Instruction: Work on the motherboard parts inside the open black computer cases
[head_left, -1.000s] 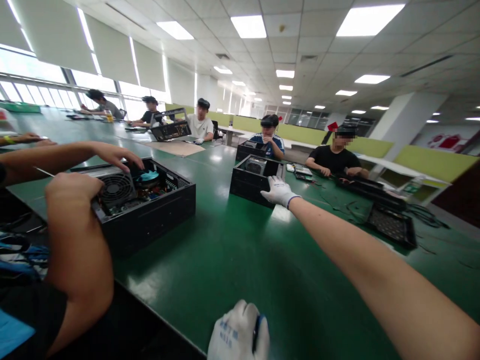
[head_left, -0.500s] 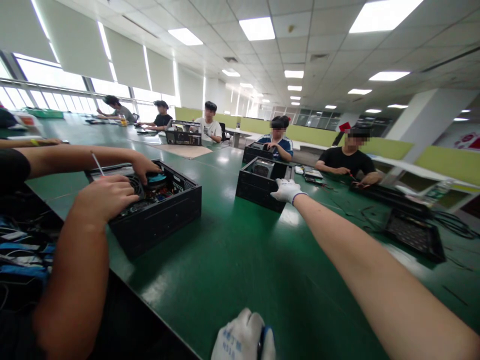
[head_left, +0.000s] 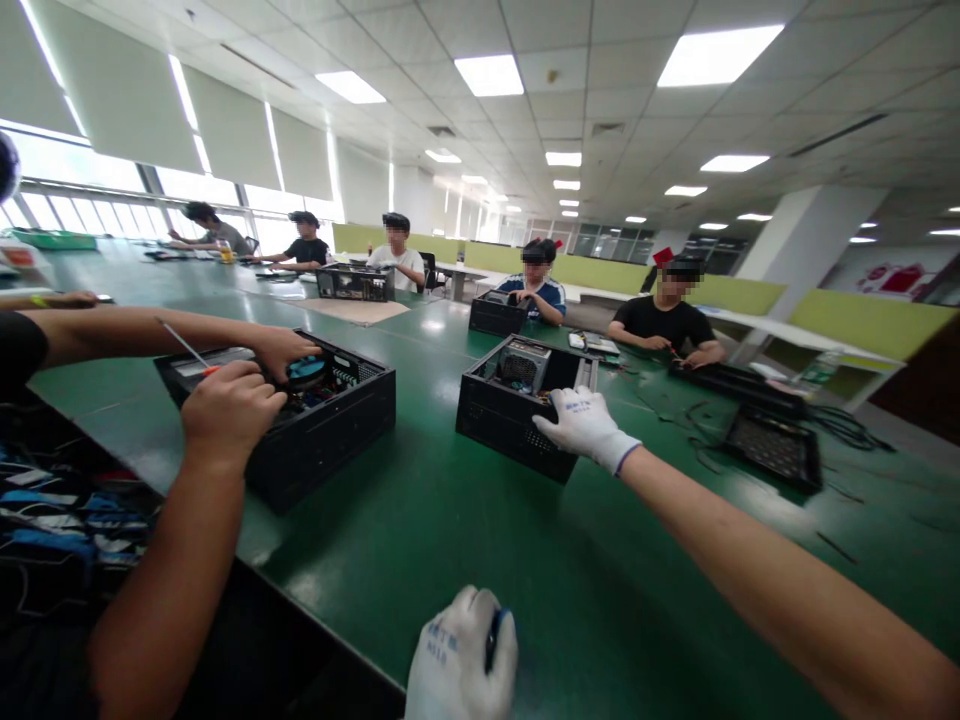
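My right hand (head_left: 589,425), in a white glove, grips the near right edge of a black computer case (head_left: 510,432), its fingers over the rim and the side wall. The case lies with its top side open. Inside it a metal power supply (head_left: 523,364) shows. Low in the picture my left hand (head_left: 463,655), gloved too, is closed around a dark handle with a blue end (head_left: 493,638); most of that object is hidden by the fingers. It is above the green table (head_left: 420,530), close to the front edge.
At my left a co-worker's bare hands (head_left: 236,410), one with a screwdriver, work in another open case (head_left: 330,435). A black panel (head_left: 776,450) and cables (head_left: 847,425) lie to the right. More people sit along the far side.
The computer case has come nearer to me over the table, with my right hand gripping its edge. My left hand still holds the dark handle and shows a bit more in the picture.
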